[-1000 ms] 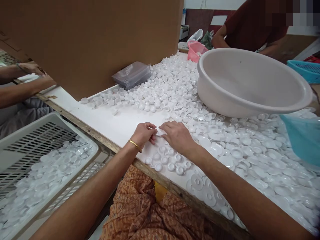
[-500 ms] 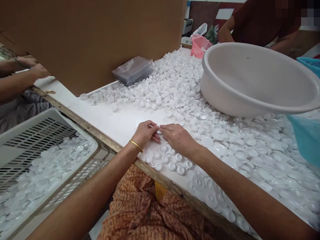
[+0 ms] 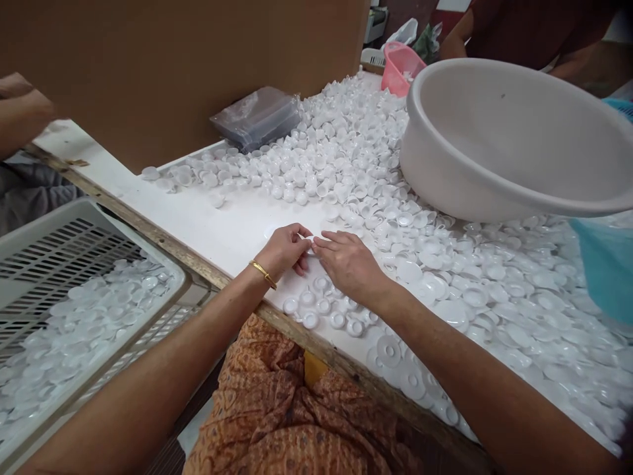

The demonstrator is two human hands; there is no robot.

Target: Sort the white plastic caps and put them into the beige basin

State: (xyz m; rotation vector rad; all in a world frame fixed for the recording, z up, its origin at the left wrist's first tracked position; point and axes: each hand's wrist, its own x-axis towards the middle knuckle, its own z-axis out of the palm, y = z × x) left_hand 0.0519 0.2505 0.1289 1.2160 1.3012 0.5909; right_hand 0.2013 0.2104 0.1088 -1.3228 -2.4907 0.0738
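My left hand (image 3: 287, 248), a gold bangle on its wrist, pinches a small white plastic piece (image 3: 311, 240) between thumb and fingers. Against the other side of that piece press the fingertips of my right hand (image 3: 350, 264), its fingers held together and its thumb hidden. Mostly covered by the fingers, the piece does not show its full shape. Just below the hands, several small round white pieces with raised rings (image 3: 323, 306) lie on the white tabletop (image 3: 232, 231). Flat saucer-like white discs (image 3: 389, 350) lie near the right forearm.
A heap of white cup-like pieces (image 3: 346, 155) spreads behind my hands. On it rests a large grey basin (image 3: 445, 178). Farther back are a pink basket (image 3: 397, 69) and a clear-wrapped pack (image 3: 257, 119). A crate (image 3: 163, 290) holds white pieces at left. Other people's arms show at both sides.
The view has shifted slightly, so things sit higher and mostly farther left. My hands stay together at the small piece. The other person's hand at far left has risen and blurs.
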